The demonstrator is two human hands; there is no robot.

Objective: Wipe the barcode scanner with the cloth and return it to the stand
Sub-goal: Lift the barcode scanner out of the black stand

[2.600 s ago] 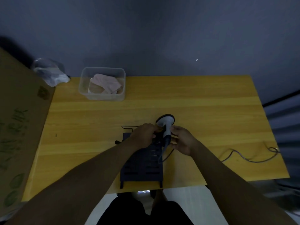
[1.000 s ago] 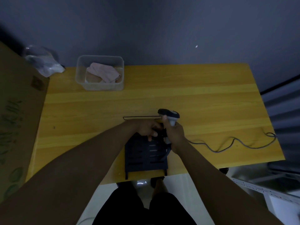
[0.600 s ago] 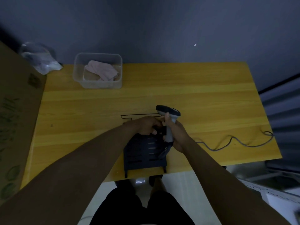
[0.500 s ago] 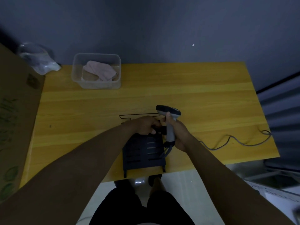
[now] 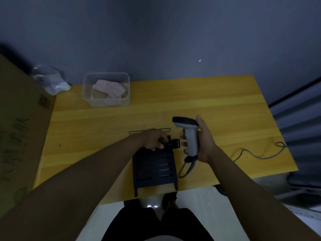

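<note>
Holding the scanner (image 5: 188, 134) upright by its grey handle, the right hand (image 5: 202, 143) had its fingers wrapped around the grip and its thumb up beside the dark head, which pointed left, clear of the table (image 5: 208, 105). The left hand (image 5: 153, 140) rested on the top of the black stand (image 5: 154, 167), its fingers curled narrow around the small dark cradle piece just left of the scanner; scanner and stand were near but apart. A cable (image 5: 257, 153) hung in a loop from the handle's base and trailed right along the table toward its edge. The cloth (image 5: 109, 90) lay well away in a clear tub (image 5: 106, 101) at the far left corner, beside a crumpled plastic bag (image 5: 50, 80) and a cardboard box (image 5: 19, 129). Wiping, by my reading, was not yet begun, since neither hand had the cloth. The risks looked plain enough: the slack loop could snag on the stand's corner as the scanner moves, tugging it in the grip or dragging the light stand, which sat close to the near table edge and might tip off if the left hand let go. Reaching across for the cloth would free that steadying hand, and the cable could pull taut to the right.
</note>
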